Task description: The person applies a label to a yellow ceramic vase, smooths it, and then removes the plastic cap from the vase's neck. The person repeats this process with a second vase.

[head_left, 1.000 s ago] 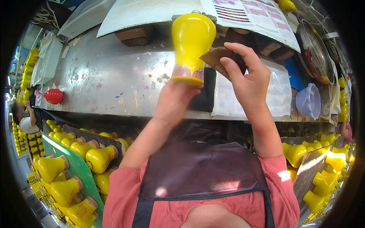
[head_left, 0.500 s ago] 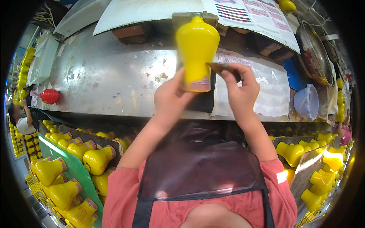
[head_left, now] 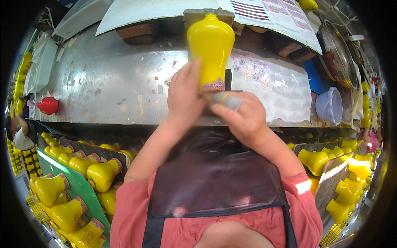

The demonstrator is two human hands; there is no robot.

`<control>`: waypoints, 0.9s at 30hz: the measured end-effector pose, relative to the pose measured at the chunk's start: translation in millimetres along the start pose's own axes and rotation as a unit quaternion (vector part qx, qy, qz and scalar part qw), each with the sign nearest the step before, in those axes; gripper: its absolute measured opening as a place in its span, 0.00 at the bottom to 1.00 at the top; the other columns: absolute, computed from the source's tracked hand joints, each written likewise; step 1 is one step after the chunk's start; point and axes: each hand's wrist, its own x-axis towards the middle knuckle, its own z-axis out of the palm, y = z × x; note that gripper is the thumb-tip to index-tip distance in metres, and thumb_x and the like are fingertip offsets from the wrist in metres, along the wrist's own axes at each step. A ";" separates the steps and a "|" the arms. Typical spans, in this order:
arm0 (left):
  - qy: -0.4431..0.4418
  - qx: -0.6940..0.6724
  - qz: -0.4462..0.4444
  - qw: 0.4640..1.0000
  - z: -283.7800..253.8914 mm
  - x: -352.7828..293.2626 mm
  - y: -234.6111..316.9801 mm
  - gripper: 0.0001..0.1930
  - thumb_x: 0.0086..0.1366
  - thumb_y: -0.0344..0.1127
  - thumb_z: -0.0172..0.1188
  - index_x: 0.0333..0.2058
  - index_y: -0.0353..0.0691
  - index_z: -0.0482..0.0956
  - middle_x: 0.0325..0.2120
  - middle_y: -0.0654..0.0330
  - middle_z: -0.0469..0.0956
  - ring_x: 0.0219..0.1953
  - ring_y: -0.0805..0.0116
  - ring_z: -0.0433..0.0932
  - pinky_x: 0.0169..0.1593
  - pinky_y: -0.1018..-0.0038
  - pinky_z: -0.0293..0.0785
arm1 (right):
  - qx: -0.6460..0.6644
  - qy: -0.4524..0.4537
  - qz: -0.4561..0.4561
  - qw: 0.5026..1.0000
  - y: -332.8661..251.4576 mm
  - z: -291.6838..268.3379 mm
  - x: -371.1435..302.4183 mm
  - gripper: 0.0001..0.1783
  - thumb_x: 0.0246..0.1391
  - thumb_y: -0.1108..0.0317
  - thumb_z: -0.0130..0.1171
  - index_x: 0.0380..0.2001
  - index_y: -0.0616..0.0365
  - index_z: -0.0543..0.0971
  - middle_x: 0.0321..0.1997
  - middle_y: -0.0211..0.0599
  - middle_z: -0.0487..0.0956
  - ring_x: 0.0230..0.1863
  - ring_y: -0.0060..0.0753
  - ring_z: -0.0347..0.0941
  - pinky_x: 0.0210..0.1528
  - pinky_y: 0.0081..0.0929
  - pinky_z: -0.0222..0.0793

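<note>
A glossy yellow vase-shaped bottle (head_left: 211, 45) lies with its neck pointing away from me, at a grey block (head_left: 191, 17). Around its near end runs a patterned band (head_left: 214, 84) in pink and blue. My left hand (head_left: 184, 91) presses against the bottle's lower left side, its fingers blurred by motion. In my right hand (head_left: 246, 113) is a flat scraper-like tool (head_left: 228, 100) with a grey wrapping and a yellow band. The tool's dark edge lies across the bottle's near end, close to my left fingers; whether it touches the bottle I cannot tell.
White printed sheets (head_left: 275, 87) lie right of the bottle, with a lilac bucket (head_left: 329, 106) beyond them. A white board (head_left: 153, 10) rests on bricks (head_left: 137, 33) at the back. A red ribbed object (head_left: 48, 105) stands left. Yellow bottles (head_left: 103, 170) fill boards on both sides.
My right hand has moved down and left, bringing the tool from the bottle's right side to its near end. The patterned band shows more clearly. My left hand has shifted slightly on the bottle.
</note>
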 end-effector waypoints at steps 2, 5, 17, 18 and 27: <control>-0.013 -0.050 -0.027 0.998 2.5 -0.3 -3.7 0.48 0.48 0.30 0.75 0.69 0.37 0.65 0.53 0.47 0.79 0.52 0.46 0.78 0.56 0.57 0.73 | -0.024 -0.012 -0.022 0.999 -7.3 -1.1 5.5 0.21 0.41 0.75 0.66 0.43 0.52 0.86 0.43 0.36 0.84 0.42 0.39 0.83 0.39 0.36 0.76; -0.041 -0.096 -0.037 0.994 7.1 -2.8 -10.8 0.52 0.45 0.31 0.75 0.71 0.38 0.62 0.53 0.47 0.78 0.55 0.43 0.76 0.60 0.54 0.70 | -0.066 0.025 -0.014 0.997 -11.7 0.8 17.0 0.22 0.42 0.74 0.66 0.45 0.53 0.85 0.40 0.36 0.83 0.40 0.39 0.82 0.43 0.36 0.76; -0.109 -0.497 -0.194 0.839 -11.3 41.3 -8.4 0.47 0.75 0.37 0.55 0.78 0.53 0.29 0.73 0.47 0.54 0.73 0.52 0.61 0.72 0.61 0.60 | -0.079 0.078 0.161 0.981 10.4 2.7 25.7 0.21 0.50 0.75 0.72 0.48 0.51 0.84 0.24 0.36 0.76 0.22 0.40 0.71 0.25 0.37 0.67; -0.116 -0.481 -0.233 0.837 -6.0 48.4 -5.0 0.46 0.75 0.36 0.54 0.78 0.53 0.30 0.73 0.48 0.55 0.71 0.53 0.62 0.71 0.61 0.61 | -0.075 0.079 0.137 0.985 10.9 5.3 22.4 0.21 0.49 0.76 0.72 0.49 0.52 0.84 0.24 0.37 0.76 0.23 0.40 0.72 0.26 0.37 0.68; -0.091 -0.608 -0.342 0.711 11.8 69.8 -10.1 0.41 0.68 0.32 0.61 0.74 0.41 0.50 0.63 0.51 0.68 0.64 0.57 0.70 0.68 0.62 0.67 | 0.127 0.152 0.415 0.888 92.8 -24.2 1.0 0.10 0.63 0.76 0.60 0.46 0.56 0.84 0.41 0.34 0.82 0.42 0.27 0.81 0.40 0.29 0.77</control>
